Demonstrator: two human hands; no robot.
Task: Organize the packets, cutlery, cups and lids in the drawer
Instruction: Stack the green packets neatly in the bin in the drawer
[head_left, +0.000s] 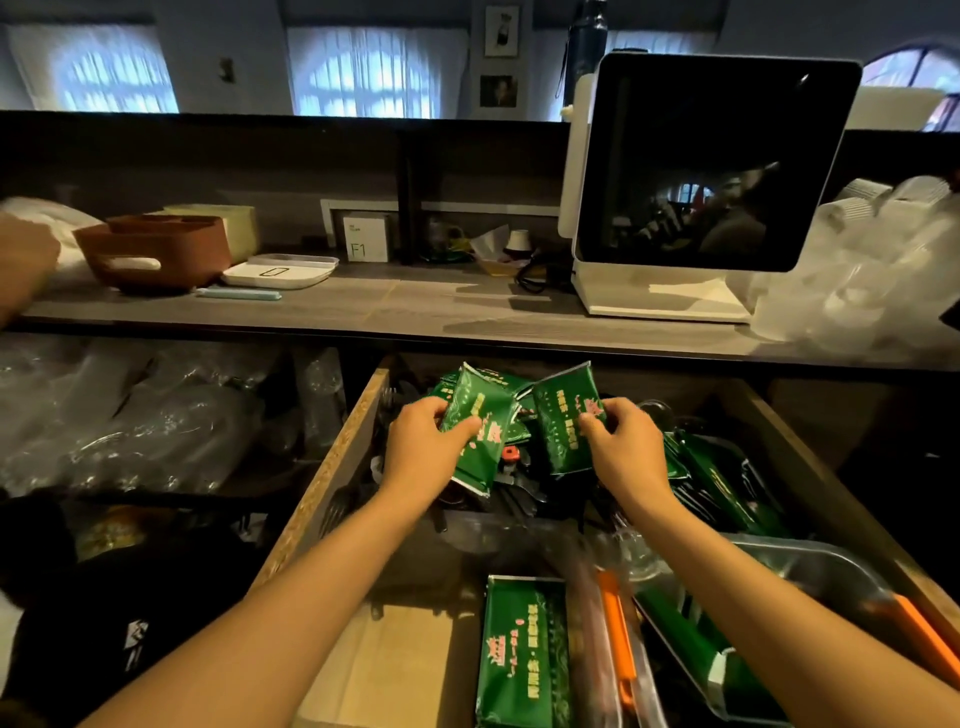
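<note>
A wooden drawer (332, 467) stands pulled out below the counter. My left hand (421, 452) grips a green packet (480, 431) held above the drawer's back half. My right hand (626, 447) grips a second green packet (563, 421) just to its right. More green packets lie behind them, along the right side (727, 483) and flat at the drawer's front (522, 654). Black plastic cutlery (514, 493) lies loose under my hands. Clear plastic lids (519, 540) sit mid-drawer.
A metal tray (831, 571) with orange-handled items (615, 629) fills the drawer's front right. On the counter stand a white screen terminal (711, 171), a brown basket (156, 254), a white scale (280, 270) and bagged white cups (862, 270). Bagged clear cups (140, 415) fill the left shelf.
</note>
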